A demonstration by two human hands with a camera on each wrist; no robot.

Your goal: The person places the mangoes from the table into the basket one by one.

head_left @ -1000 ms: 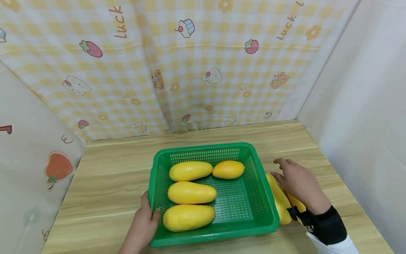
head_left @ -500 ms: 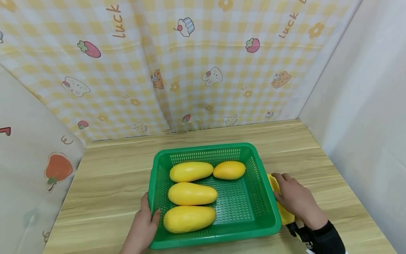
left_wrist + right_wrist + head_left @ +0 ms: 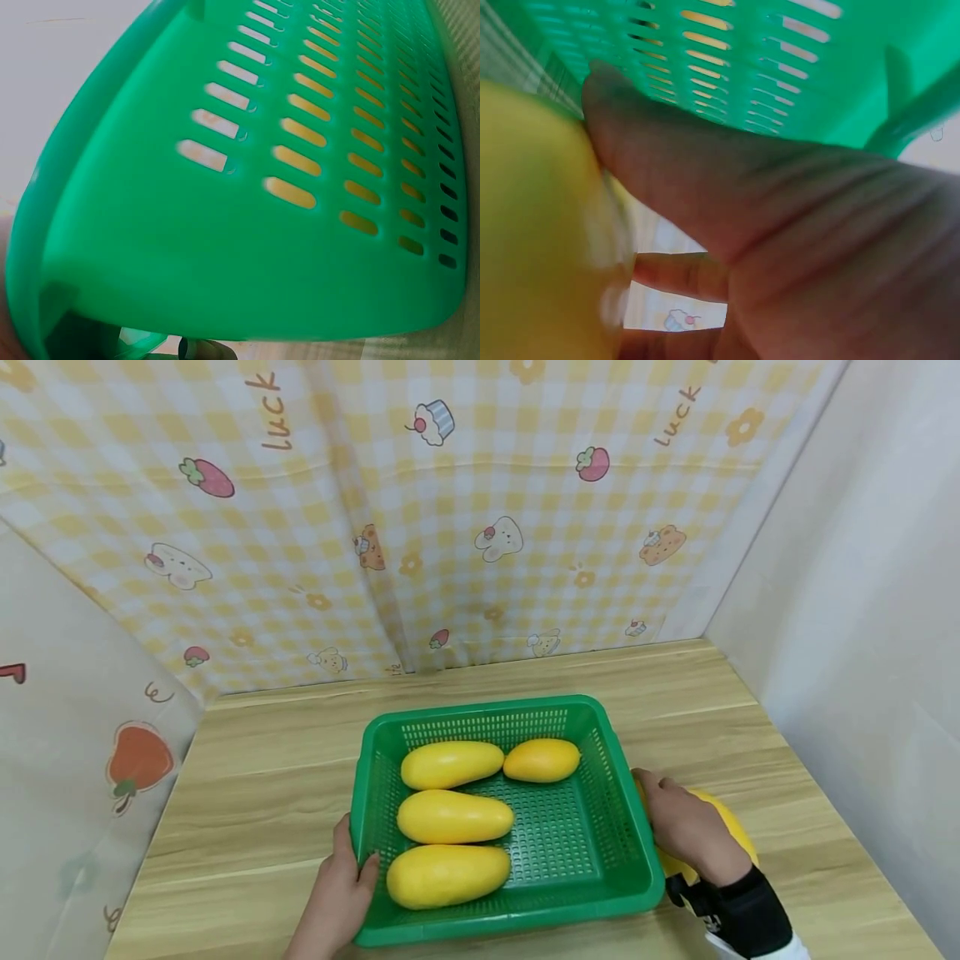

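My left hand (image 3: 337, 893) grips the left rim of a green plastic basket (image 3: 510, 917), its thumb over the inner side. Three long yellow papaya-like fruits (image 3: 455, 817) lie crosswise in the basket's left part, and a smaller orange-yellow mango-like fruit (image 3: 542, 760) sits at the back right. Outside the right wall, my right hand (image 3: 686, 827) holds a yellow papaya-like fruit (image 3: 673, 865), mostly hidden under the hand. In the right wrist view, the thumb lies between this fruit (image 3: 540, 225) and the basket wall. Another yellow fruit (image 3: 738, 835) shows just right of that hand.
The basket stands on a wood-grain table (image 3: 255, 793). A yellow checked curtain (image 3: 450, 510) hangs behind it, with pale sheets on both sides. Bare table surface shows to the left of the basket and at the far right.
My right hand has come down from above the fruits beside the basket and taken hold of one. The other loose fruit now shows on the hand's right. The left hand stays put.
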